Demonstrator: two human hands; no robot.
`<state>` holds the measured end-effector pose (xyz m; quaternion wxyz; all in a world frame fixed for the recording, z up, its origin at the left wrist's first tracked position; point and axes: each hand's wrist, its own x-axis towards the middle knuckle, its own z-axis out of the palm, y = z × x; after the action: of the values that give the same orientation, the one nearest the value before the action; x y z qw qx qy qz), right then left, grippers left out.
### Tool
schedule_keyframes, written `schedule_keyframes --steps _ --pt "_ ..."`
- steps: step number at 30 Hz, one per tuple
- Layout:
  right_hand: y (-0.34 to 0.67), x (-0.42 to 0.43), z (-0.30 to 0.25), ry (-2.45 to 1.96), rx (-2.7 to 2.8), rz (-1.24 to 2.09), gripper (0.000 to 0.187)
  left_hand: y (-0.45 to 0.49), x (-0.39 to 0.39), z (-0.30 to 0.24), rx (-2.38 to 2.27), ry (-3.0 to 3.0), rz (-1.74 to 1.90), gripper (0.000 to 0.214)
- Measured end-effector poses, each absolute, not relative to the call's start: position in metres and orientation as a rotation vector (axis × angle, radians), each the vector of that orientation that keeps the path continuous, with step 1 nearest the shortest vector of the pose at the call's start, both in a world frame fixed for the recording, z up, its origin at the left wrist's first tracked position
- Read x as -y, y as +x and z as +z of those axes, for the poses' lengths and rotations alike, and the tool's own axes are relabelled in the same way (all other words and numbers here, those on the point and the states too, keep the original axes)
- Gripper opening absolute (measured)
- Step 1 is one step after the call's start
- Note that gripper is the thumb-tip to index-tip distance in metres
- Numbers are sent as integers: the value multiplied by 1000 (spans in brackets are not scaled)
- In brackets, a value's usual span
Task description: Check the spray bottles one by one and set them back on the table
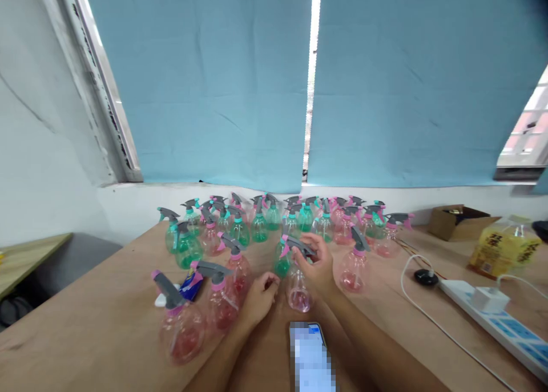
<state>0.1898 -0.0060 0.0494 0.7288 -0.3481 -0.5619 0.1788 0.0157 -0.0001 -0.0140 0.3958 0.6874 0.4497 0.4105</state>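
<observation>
My right hand [317, 263] grips the grey and pink trigger head of a clear pinkish spray bottle [298, 295], which is upright. To its left, my left hand [260, 296] rests low near the table with its fingers loosely curled; I see nothing in them. A green spray bottle [281, 262] stands just behind the held one. Left of my left hand are more pink spray bottles, one close by [223, 306] and another nearer the front edge [183, 332]. A further pink spray bottle [353, 271] stands right of my right hand.
Several pink and green spray bottles [259, 227] crowd the back of the table [115, 318]. A phone [311, 358] lies in front of me. On the right are a power strip [505, 318] with white cables, a black puck [426, 277], a yellow bag [503, 248] and a cardboard box [458, 225].
</observation>
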Motion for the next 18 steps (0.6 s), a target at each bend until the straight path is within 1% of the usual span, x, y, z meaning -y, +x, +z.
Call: schedule_keyframes --steps 5,11,15,18 --pt "185 1 34 -739 1317 517 32 16 0 -12 -1134 1748 1038 19" --pt "191 -4 37 -569 1528 939 20 14 -2 -17 -1157 1776 1016 17" --pt "196 -1 50 -469 1599 1268 29 15 -1 -16 -1118 1800 1020 18" --pt "198 0 54 -464 1604 1305 27 16 1 -13 -1100 1794 1009 20"
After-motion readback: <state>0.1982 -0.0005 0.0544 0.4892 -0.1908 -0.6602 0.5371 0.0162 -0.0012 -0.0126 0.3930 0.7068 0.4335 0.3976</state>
